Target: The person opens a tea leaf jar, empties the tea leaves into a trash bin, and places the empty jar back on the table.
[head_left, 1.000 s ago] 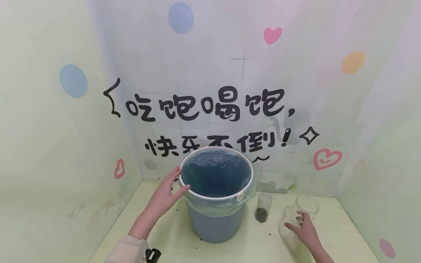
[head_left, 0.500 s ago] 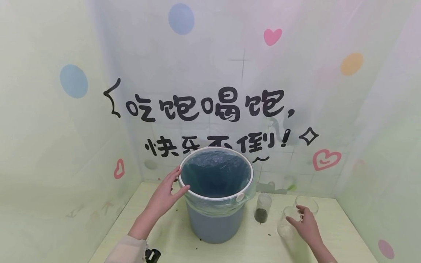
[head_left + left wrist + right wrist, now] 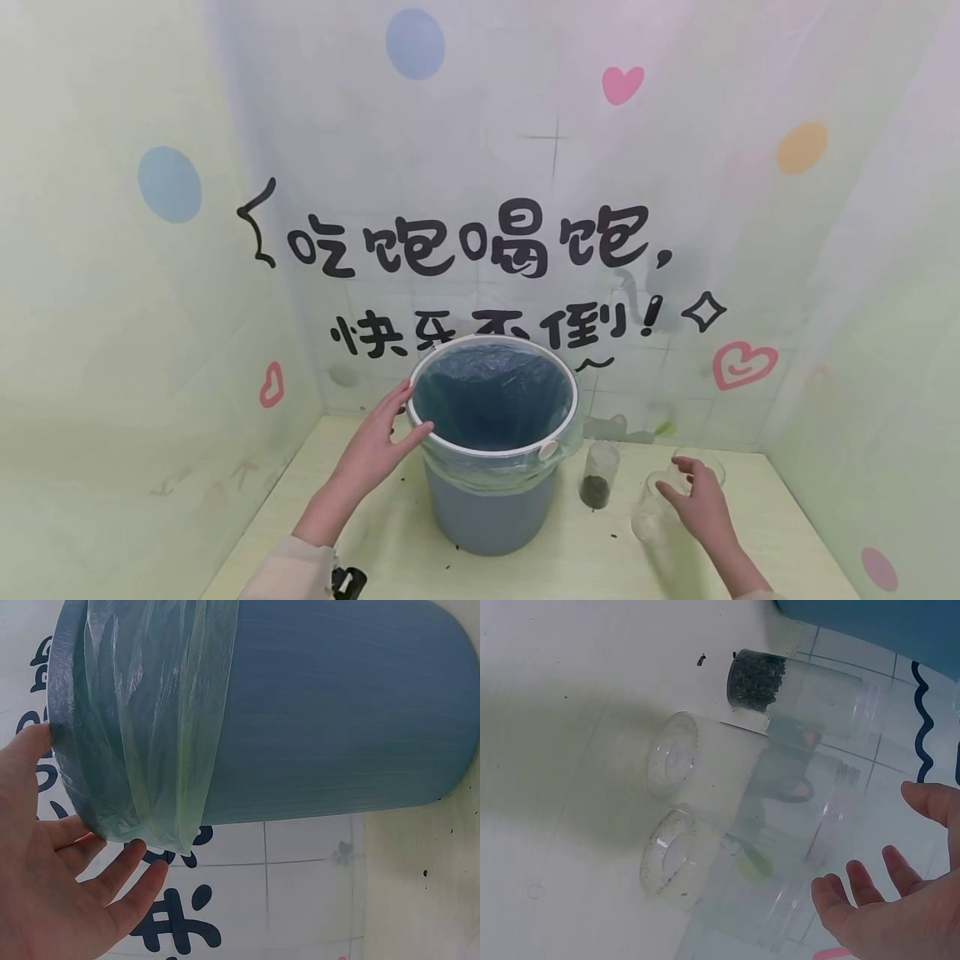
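My left hand (image 3: 372, 457) rests against the left side of a blue-grey trash can (image 3: 491, 508), with its fairly straight fingers and thumb touching the white rim. A thin green bag (image 3: 161, 727) lines the can and hangs over its rim. My right hand (image 3: 702, 502) hovers by two clear, empty-looking jars, its fingers spread and loosely bent with nothing between them. The front jar (image 3: 652, 523) stands just left of the hand; the back jar (image 3: 667, 855) is partly hidden by it in the head view. A slimmer clear jar (image 3: 599, 475) with dark dry bits, perhaps tea leaves, stands between can and jars.
A few dark crumbs (image 3: 613, 536) lie on the pale wooden table (image 3: 585, 575). Printed wall sheeting (image 3: 480, 150) encloses the table at the back and both sides. A black strap (image 3: 349, 582) shows at the left sleeve.
My right hand has moved slightly up and to the right, off the front jar toward the back one. My left hand and the trash can have stayed put.
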`<state>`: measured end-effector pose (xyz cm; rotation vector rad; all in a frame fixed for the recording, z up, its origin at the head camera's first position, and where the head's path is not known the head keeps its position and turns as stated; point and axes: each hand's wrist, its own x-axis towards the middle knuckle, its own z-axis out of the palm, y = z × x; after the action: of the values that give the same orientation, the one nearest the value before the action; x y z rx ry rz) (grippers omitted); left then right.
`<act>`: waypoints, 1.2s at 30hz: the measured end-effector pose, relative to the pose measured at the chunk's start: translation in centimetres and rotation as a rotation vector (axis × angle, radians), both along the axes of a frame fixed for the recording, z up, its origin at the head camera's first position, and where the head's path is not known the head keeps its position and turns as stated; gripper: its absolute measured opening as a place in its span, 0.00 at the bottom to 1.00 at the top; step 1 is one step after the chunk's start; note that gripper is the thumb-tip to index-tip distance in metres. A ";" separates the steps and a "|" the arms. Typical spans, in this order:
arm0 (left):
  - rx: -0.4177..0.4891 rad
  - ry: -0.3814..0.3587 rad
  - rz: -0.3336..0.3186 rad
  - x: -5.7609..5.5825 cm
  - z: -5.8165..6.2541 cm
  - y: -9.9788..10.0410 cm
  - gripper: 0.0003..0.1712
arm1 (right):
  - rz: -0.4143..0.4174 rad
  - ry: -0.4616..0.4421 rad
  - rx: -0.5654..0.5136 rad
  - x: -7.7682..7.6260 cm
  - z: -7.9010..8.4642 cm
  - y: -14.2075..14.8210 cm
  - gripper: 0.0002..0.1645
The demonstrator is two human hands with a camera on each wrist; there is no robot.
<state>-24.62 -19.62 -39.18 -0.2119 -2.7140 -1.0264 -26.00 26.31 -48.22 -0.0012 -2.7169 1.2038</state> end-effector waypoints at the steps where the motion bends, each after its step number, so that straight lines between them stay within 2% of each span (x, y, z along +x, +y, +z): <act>1: 0.000 0.001 0.001 0.0 0.0 0.0 0.46 | 0.002 0.005 0.003 0.0 0.1 -0.1 0.33; 18: -0.004 -0.006 0.000 0.0 0.0 0.1 0.45 | 0.071 0.065 -0.006 -1.1 2.6 -2.9 0.31; 26: 0.002 -0.017 -0.001 0.0 0.1 0.1 0.46 | 0.107 0.083 -0.039 -1.4 2.5 -4.7 0.30; 36: 0.001 -0.010 0.003 0.2 0.2 0.2 0.45 | 0.111 0.088 -0.094 -1.4 1.2 -6.0 0.33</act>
<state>-24.43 -19.42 -38.95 -0.2025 -2.7221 -1.0303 -27.41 20.33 -47.00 0.1888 -2.6128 1.3278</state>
